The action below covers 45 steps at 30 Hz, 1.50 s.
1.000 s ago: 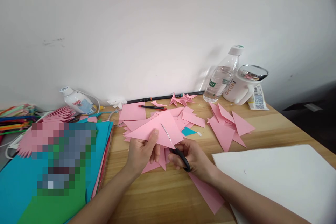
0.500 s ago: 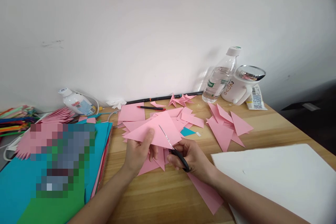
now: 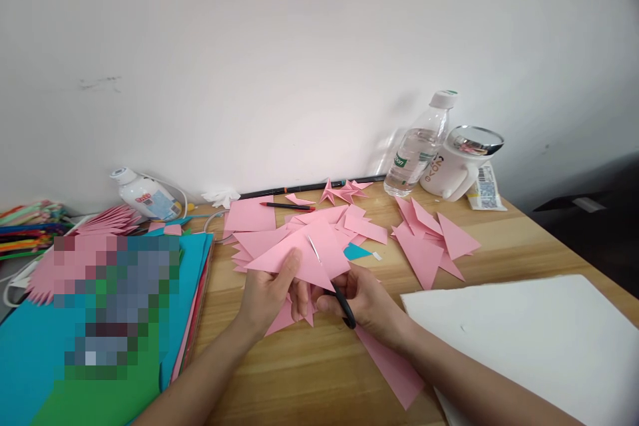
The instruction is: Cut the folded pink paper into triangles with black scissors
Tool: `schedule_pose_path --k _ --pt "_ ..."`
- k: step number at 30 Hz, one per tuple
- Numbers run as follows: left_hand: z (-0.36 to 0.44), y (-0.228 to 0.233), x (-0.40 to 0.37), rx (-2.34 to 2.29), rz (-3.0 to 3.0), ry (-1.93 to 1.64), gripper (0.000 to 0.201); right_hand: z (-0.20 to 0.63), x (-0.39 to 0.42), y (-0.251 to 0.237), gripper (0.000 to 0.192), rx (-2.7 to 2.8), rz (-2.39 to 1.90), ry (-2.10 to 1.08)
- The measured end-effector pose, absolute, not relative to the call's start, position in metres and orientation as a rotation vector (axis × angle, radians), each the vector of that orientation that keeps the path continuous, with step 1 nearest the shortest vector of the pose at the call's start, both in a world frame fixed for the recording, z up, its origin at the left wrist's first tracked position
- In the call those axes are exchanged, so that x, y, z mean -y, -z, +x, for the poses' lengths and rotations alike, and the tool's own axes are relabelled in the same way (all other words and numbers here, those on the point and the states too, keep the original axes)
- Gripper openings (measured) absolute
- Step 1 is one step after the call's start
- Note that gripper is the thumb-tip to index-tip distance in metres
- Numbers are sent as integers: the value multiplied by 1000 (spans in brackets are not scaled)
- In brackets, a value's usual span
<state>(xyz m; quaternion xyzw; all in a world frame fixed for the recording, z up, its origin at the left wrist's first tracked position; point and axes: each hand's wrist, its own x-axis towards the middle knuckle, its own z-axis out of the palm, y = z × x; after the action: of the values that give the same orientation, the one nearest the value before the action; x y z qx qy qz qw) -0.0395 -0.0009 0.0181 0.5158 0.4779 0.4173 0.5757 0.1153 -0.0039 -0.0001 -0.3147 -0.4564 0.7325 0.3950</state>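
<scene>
My left hand (image 3: 272,296) pinches a sheet of pink paper (image 3: 304,259) near its lower left edge, thumb on top and fingers beneath. In my right hand (image 3: 367,299) is a pair of scissors (image 3: 343,306) with black handles. One blade lies across the top of the held paper, pointing up and to the left; the other blade is hidden under it. Behind and below the held sheet spreads a pile of pink paper pieces (image 3: 259,239). A long pink strip (image 3: 392,369) lies on the table beneath my right forearm.
A white board (image 3: 524,339) lies at right. Pink triangles (image 3: 424,253), a water bottle (image 3: 417,153) and a white mug (image 3: 452,170) are beyond it. A red-black pencil (image 3: 287,206) tops the pile. Coloured sheets (image 3: 30,346) and a white bottle (image 3: 144,194) are on the left.
The held paper has shifted slightly right and down and has turned a little. The scissors now stand more steeply, with less blade showing above the paper.
</scene>
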Motion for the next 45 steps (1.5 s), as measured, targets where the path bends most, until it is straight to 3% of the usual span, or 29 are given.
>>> schedule_pose_path --k 37,45 --pt "-35 -26 4 -1060 1140 -972 53 114 5 2 32 1224 -813 -1729" --pt "-36 -18 3 -1016 1095 -993 51 114 6 -1 39 1178 -799 -1781"
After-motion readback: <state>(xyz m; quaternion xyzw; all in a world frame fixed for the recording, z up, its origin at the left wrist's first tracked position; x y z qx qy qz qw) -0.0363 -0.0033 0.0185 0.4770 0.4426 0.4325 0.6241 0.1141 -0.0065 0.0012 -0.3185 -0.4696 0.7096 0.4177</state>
